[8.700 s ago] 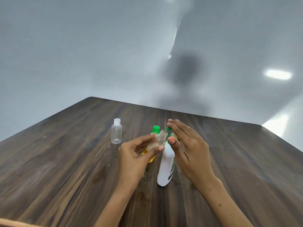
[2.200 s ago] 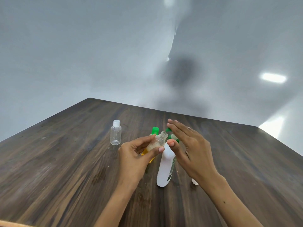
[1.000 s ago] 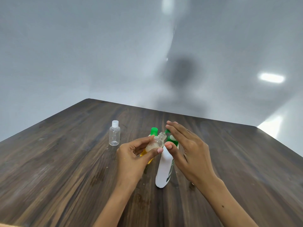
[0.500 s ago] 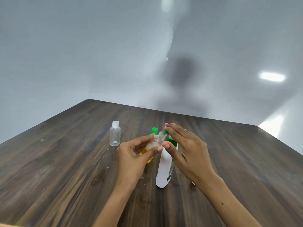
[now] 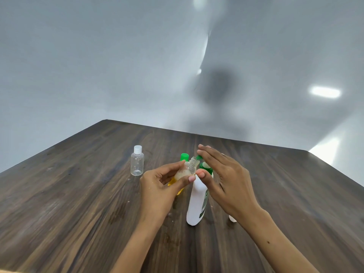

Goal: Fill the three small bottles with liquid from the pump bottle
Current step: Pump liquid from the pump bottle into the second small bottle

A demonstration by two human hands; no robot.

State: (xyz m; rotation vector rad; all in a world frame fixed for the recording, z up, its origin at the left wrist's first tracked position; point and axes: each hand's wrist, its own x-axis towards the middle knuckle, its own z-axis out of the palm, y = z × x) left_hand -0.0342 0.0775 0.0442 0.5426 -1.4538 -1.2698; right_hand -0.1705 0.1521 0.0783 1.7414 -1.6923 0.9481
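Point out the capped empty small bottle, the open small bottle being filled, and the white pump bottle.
capped small bottle (image 5: 137, 166): head view, on its clear body.
open small bottle (image 5: 189, 168): head view, on its shoulder below the neck.
pump bottle (image 5: 197, 203): head view, on its white body.

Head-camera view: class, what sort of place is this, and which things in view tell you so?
Probably a plain indoor workspace set up for a tabletop task, not a home kitchen or bathroom. Evidence: a bare dark wooden table, blank pale walls with a ceiling light's reflection, and only the bottles, such as the white pump bottle.
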